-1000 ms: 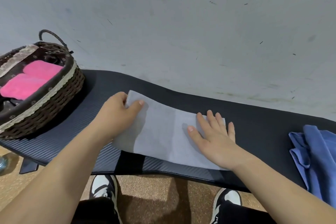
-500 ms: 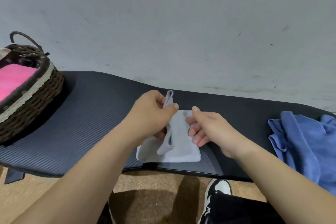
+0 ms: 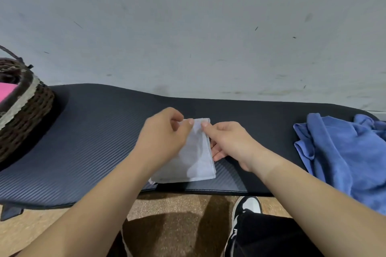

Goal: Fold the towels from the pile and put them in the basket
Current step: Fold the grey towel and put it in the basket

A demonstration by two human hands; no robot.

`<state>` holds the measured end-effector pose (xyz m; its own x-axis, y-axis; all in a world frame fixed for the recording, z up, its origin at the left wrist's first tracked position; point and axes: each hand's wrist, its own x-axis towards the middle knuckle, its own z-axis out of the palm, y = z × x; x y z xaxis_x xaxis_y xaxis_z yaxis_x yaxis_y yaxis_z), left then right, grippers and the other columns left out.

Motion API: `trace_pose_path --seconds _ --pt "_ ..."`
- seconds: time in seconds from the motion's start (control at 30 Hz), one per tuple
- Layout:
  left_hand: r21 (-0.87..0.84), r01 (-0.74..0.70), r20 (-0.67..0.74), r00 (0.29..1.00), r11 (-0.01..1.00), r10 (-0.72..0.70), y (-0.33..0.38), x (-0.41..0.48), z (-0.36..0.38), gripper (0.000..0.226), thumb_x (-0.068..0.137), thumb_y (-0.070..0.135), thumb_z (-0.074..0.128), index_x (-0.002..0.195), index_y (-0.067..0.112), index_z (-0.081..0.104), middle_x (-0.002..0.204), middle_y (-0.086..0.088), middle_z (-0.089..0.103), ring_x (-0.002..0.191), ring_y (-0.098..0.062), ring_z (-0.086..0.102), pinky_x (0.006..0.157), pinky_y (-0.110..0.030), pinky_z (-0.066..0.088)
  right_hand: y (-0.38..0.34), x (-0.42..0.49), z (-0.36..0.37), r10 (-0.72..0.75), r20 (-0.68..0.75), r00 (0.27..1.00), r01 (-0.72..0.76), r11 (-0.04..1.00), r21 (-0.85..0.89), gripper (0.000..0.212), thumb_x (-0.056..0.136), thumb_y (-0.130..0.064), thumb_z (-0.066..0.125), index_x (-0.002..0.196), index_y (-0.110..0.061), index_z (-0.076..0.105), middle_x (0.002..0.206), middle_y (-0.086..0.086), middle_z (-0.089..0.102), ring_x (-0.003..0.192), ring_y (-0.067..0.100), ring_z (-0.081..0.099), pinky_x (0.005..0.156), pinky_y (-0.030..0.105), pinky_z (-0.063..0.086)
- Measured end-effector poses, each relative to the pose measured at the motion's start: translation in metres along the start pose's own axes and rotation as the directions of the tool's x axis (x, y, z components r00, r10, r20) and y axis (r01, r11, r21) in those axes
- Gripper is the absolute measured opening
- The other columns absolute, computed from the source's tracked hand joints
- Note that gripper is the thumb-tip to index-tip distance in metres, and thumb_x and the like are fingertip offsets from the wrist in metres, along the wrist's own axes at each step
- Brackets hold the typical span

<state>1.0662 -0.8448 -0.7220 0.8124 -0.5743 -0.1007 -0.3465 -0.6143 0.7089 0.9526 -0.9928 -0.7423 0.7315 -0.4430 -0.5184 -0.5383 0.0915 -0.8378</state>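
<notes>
**Grey towel folded to a narrow strip, both hands pinching its far end**

At your far left the wicker basket (image 3: 25, 110) sits on the dark mat (image 3: 83, 142). The frame cuts off more of it than half a second ago, and a pink towel (image 3: 7, 92) lies inside. A wide bare stretch of mat runs between the basket and your hands.

Your left hand (image 3: 165, 137) pinches the far left corner of the grey towel (image 3: 198, 158), thumb on top and fingers curled behind. Half a second ago that hand held a flap standing upright. Now the flap is laid over and the towel lies as a narrow rectangle, far slimmer than the wide sheet you pressed flat a second ago.

Your right hand (image 3: 231, 144) clamps the towel's right edge, thumb on top near the far end and fingers tucked beneath. The towel's near edge lies just inside the mat's front lip.

Right of that hand comes a bare gap of mat, then the crumpled blue towels (image 3: 344, 152) at the right end, hanging past the front edge. The mat's far side runs along the grey wall (image 3: 188, 27).
</notes>
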Motion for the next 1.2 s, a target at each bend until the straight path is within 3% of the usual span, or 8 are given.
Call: trace_pose_path --seconds 0.23,0.37,0.47,0.6,0.77,0.9,1.0,1.2 --pt "0.037 0.296 0.038 0.954 0.954 -0.297 -0.042 -0.012 -0.019 0.045 0.085 0.055 0.074 0.102 0.019 0.054 0.099 -0.001 0.063 0.085 -0.014 0.062 0.069 -0.036 0.054 0.007 0.006 0.008 -0.018 -0.081 0.997 0.002 0.981 -0.196 0.045 0.091 -0.034 0.075 0.103 0.006 0.058 0.075 0.01 0.069 0.059 0.02 0.061 0.052 0.033 0.053" --pt "-0.064 0.337 0.125 0.936 0.939 -0.328 -0.036 -0.013 -0.019 0.04 0.085 0.048 0.078 0.095 0.01 0.066 0.09 -0.005 0.072 0.085 -0.022 0.07 0.078 -0.047 0.061 -0.001 0.001 0.005 -0.201 -0.199 0.959 0.08 0.868 -0.491 0.042 0.083 -0.04 0.081 0.107 -0.019 0.054 0.092 -0.006 0.062 0.073 0.01 0.06 0.063 0.03 0.048" --pt "-0.1 0.356 0.142 0.929 0.929 -0.34 -0.034 -0.012 -0.024 0.038 0.084 0.044 0.08 0.094 0.01 0.066 0.089 -0.006 0.073 0.083 -0.024 0.072 0.076 -0.048 0.061 -0.011 -0.005 0.004 -0.382 -0.052 0.923 0.265 0.726 -0.634 0.07 0.075 -0.057 0.081 0.134 -0.037 0.05 0.106 -0.02 0.047 0.091 0.0 0.054 0.079 0.027 0.047" --pt "-0.1 0.32 0.11 0.945 0.942 -0.309 -0.031 -0.008 -0.032 0.036 0.081 0.045 0.079 0.097 0.018 0.061 0.093 -0.003 0.07 0.085 -0.023 0.07 0.077 -0.053 0.062 -0.008 -0.009 0.009 -0.141 0.232 0.962 0.264 0.69 -0.675 0.123 0.054 -0.081 0.079 0.159 -0.044 0.027 0.147 -0.014 0.043 0.132 0.008 0.048 0.11 0.037 0.045" --pt "-0.142 0.201 0.063 0.979 0.969 -0.194 -0.017 -0.012 -0.027 0.036 0.081 0.046 0.08 0.099 0.024 0.058 0.087 0.004 0.066 0.08 -0.014 0.065 0.069 -0.037 0.056 0.0 -0.009 0.023 -0.145 0.177 0.974 0.228 0.545 -0.807 0.131 0.054 -0.084 0.077 0.161 -0.044 0.012 0.144 -0.011 0.039 0.13 0.015 0.05 0.101 0.039 0.05" --pt "-0.193 0.145 0.044 0.989 0.97 -0.14 0.002 -0.014 -0.016 0.037 0.083 0.049 0.078 0.107 0.028 0.06 0.086 0.006 0.065 0.076 -0.007 0.062 0.065 -0.024 0.046 0.001 -0.005 0.007 -0.144 0.248 0.958 0.266 0.771 -0.579 0.127 0.052 -0.071 0.09 0.159 -0.038 0.029 0.112 -0.01 0.052 0.098 0.007 0.055 0.084 0.023 0.05" --pt "-0.253 0.135 0.048 0.991 0.958 -0.127 0.012 -0.015 -0.007 0.038 0.085 0.056 0.073 0.11 0.03 0.061 0.09 0.005 0.066 0.081 -0.008 0.063 0.068 -0.024 0.045 -0.001 -0.007 -0.02 -0.065 0.234 0.97 0.116 0.97 -0.212 0.082 0.082 -0.05 0.083 0.152 -0.034 0.045 0.099 -0.001 0.07 0.086 0.012 0.071 0.077 0.03 0.06" --pt "-0.282 0.136 0.117 0.987 0.95 -0.107 0.015 -0.025 0.021 0.04 0.096 0.057 0.059 0.124 0.03 0.064 0.102 0.011 0.067 0.095 -0.007 0.066 0.085 -0.03 0.054 -0.001 -0.008 -0.025 0.055 0.176 0.983 -0.058 0.998 0.014 0.048 0.103 -0.062 0.043 0.124 -0.026 0.066 0.103 0.012 0.076 0.093 0.028 0.077 0.076 0.037 0.06"
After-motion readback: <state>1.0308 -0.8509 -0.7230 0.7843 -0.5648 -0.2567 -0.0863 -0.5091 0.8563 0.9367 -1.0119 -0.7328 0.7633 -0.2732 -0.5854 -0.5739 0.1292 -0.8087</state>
